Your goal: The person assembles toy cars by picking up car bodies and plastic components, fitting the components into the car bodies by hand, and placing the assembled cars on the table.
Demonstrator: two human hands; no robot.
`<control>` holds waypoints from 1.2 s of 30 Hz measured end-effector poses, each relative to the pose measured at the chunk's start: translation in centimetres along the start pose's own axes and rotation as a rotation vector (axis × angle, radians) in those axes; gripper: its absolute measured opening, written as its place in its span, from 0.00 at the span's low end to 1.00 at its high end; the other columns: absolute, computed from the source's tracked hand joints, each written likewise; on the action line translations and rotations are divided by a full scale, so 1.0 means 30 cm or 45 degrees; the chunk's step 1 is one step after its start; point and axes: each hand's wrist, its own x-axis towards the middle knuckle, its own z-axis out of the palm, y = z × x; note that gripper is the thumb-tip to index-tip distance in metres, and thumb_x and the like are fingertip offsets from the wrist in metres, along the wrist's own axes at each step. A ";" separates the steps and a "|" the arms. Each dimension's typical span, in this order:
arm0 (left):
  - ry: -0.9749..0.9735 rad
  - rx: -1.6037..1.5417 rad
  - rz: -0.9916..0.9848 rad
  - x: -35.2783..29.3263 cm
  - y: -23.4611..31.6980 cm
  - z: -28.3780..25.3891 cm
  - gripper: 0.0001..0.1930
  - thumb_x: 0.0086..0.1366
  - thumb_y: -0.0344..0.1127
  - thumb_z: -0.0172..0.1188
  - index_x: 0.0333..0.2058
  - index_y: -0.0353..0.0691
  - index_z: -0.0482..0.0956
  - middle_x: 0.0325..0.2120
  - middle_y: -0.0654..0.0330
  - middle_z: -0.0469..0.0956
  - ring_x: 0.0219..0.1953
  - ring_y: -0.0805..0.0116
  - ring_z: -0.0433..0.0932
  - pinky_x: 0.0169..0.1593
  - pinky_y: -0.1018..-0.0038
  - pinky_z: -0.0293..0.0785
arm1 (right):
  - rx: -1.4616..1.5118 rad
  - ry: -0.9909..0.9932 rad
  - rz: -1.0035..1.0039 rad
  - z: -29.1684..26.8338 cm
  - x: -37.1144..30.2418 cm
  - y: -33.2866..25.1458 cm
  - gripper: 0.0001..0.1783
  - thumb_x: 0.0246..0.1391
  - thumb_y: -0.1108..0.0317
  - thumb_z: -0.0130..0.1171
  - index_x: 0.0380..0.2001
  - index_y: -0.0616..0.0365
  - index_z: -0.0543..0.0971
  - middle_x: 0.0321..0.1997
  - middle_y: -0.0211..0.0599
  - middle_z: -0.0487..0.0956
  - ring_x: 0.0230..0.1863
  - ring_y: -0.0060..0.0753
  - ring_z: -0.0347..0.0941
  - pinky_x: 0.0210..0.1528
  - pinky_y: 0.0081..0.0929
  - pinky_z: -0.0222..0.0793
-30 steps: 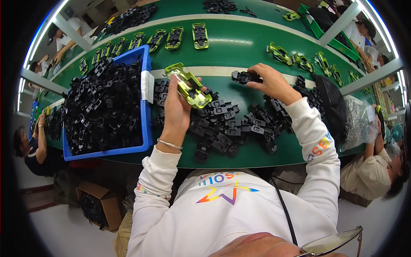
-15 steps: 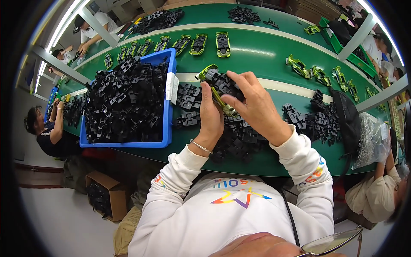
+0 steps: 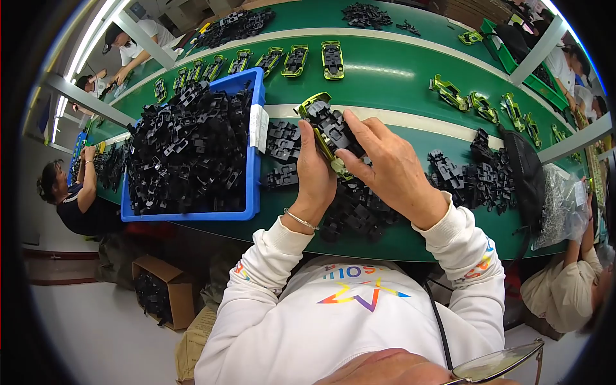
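Note:
A lime-green toy car body [image 3: 316, 100] is raised over the bench, open side toward me. Inside it lies a black plastic chassis [image 3: 333, 128]. My left hand [image 3: 314, 168] cradles the body from its left and lower side, fingers mostly hidden behind it. From the right, my right hand [image 3: 398, 163] grips the chassis edge, its index finger at the top and its thumb low on the body. Loose black chassis parts [image 3: 359, 215] lie below my hands, and further ones [image 3: 282, 141] sit left of them.
A blue bin [image 3: 255, 173] heaped with black parts stands at my left. More chassis parts [image 3: 481, 176] and a black bag [image 3: 520, 173] are to the right. Rows of green car bodies [image 3: 332, 61] line the green belt [image 3: 385, 77] ahead. Co-workers sit on both sides.
The car body has turned slightly, showing more of the chassis face. My right hand has shifted a little right and down, still gripping the chassis edge; my left hand stays nearly in place.

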 end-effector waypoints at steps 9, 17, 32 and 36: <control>0.027 -0.045 -0.005 0.002 -0.002 0.002 0.28 0.77 0.57 0.31 0.55 0.41 0.70 0.49 0.60 0.76 0.52 0.66 0.76 0.56 0.67 0.72 | -0.066 0.014 0.006 0.012 -0.001 -0.001 0.30 0.57 0.59 0.63 0.56 0.67 0.70 0.36 0.45 0.75 0.33 0.45 0.77 0.32 0.35 0.74; 0.077 -0.030 -0.008 0.007 -0.002 -0.001 0.30 0.76 0.59 0.31 0.55 0.40 0.70 0.49 0.59 0.77 0.52 0.64 0.76 0.56 0.66 0.72 | -0.017 0.080 0.025 0.030 0.001 -0.024 0.31 0.56 0.59 0.64 0.57 0.67 0.70 0.37 0.45 0.75 0.33 0.44 0.77 0.32 0.34 0.74; 0.131 -0.033 -0.024 -0.005 0.014 0.028 0.30 0.75 0.60 0.32 0.51 0.40 0.71 0.42 0.59 0.78 0.44 0.69 0.79 0.49 0.71 0.76 | -0.107 0.068 0.010 0.009 -0.003 -0.036 0.29 0.54 0.59 0.65 0.54 0.65 0.72 0.35 0.42 0.75 0.33 0.41 0.77 0.31 0.32 0.74; 0.107 0.031 -0.030 -0.016 0.004 0.035 0.30 0.75 0.60 0.33 0.51 0.39 0.70 0.42 0.59 0.78 0.44 0.68 0.79 0.49 0.70 0.76 | -0.201 -0.011 0.015 -0.017 -0.006 -0.038 0.28 0.52 0.59 0.65 0.52 0.65 0.74 0.35 0.41 0.77 0.36 0.40 0.77 0.36 0.33 0.74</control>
